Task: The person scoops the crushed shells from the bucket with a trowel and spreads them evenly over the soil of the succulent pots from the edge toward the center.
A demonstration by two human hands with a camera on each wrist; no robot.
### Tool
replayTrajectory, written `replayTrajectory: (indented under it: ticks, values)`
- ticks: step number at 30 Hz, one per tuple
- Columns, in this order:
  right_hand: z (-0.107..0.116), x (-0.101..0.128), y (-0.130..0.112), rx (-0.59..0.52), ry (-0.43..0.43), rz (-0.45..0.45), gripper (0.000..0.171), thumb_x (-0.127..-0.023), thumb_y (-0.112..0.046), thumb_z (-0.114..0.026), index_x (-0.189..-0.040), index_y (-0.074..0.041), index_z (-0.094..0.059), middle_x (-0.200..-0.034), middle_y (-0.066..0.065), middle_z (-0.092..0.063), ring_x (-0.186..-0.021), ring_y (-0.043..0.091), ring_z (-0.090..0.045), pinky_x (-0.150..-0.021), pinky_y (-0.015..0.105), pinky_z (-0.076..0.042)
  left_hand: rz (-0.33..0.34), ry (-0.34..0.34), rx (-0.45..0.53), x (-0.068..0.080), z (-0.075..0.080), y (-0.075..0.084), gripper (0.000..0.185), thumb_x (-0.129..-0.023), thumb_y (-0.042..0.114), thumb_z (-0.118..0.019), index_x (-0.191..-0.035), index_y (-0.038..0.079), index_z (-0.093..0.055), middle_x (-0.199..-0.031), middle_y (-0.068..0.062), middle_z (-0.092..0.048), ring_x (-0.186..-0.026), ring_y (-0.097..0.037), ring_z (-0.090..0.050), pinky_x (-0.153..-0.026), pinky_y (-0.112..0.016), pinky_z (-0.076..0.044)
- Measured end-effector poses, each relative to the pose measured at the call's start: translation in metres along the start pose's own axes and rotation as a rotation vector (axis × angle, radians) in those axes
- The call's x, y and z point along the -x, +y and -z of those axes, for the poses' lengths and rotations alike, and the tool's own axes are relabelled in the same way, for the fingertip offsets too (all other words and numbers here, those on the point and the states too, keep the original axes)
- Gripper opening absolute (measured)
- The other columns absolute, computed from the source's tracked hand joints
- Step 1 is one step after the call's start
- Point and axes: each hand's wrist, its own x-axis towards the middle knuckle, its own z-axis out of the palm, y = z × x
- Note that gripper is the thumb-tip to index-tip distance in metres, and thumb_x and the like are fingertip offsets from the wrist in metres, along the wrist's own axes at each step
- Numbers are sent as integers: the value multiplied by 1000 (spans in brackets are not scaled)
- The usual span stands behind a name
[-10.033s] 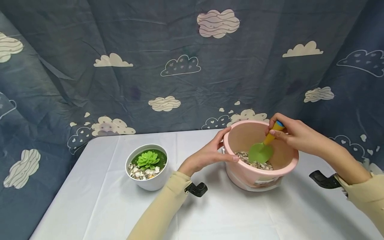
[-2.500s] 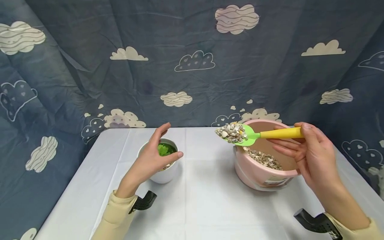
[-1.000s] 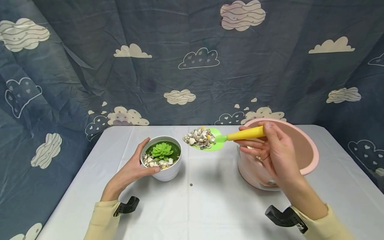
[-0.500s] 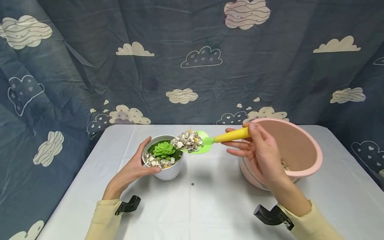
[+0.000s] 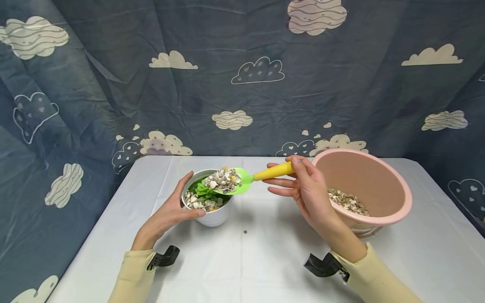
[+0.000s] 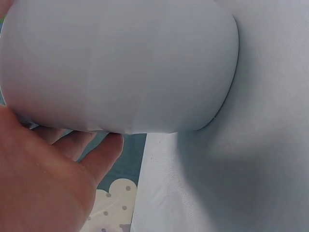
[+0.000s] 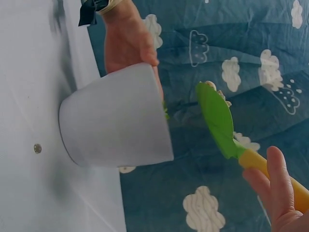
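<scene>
My left hand (image 5: 168,216) grips the left side of a white plant pot (image 5: 214,219), its thumb at the front rim. Inside the pot sit a green succulent (image 5: 204,191) and a layer of pale pebbles (image 5: 195,203). My right hand (image 5: 308,191) holds the yellow handle of a small green trowel (image 5: 244,181) from the right. Heaped on the blade are small shells and gravel (image 5: 221,181). That loaded blade is above the pot, hiding part of the plant; in the right wrist view the trowel (image 7: 217,118) is apart from the pot (image 7: 116,118).
A pink bucket (image 5: 394,185) with gravel (image 5: 348,202) at its bottom stands on the right, partly behind my right hand. One small pebble (image 5: 245,232) lies on the white-covered table (image 5: 265,269). A dark cloud-print cloth (image 5: 246,42) hangs behind the table.
The trowel dug in the bucket earlier, then came up loaded and travelled left until over the pot. My left hand left the bucket and took hold of the pot. A pebble appeared on the table.
</scene>
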Motion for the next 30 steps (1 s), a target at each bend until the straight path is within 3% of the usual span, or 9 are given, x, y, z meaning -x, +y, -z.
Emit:
replayTrajectory:
  ticks: [12,30]
  values:
    - [-10,-18,21,32,17,-1,30,-104,-28,-51,-114,0,-48,-117,28,-64,-96,47,-66,-75,54,-54,-10,9,31,-2,0,0,112,-75,22,-85,-158,30,-11,-159,-15,-17,-139,-34,-29,-110,-50,-26]
    - [-22,-40,30,159,-40,36,28,-102,-26,-55,-109,0,-48,-114,30,-64,-89,44,-69,-70,54,-55,-17,8,32,-2,0,-2,113,-74,24,-85,-158,29,-11,-160,-13,-15,-142,-33,-24,-113,-51,-20]
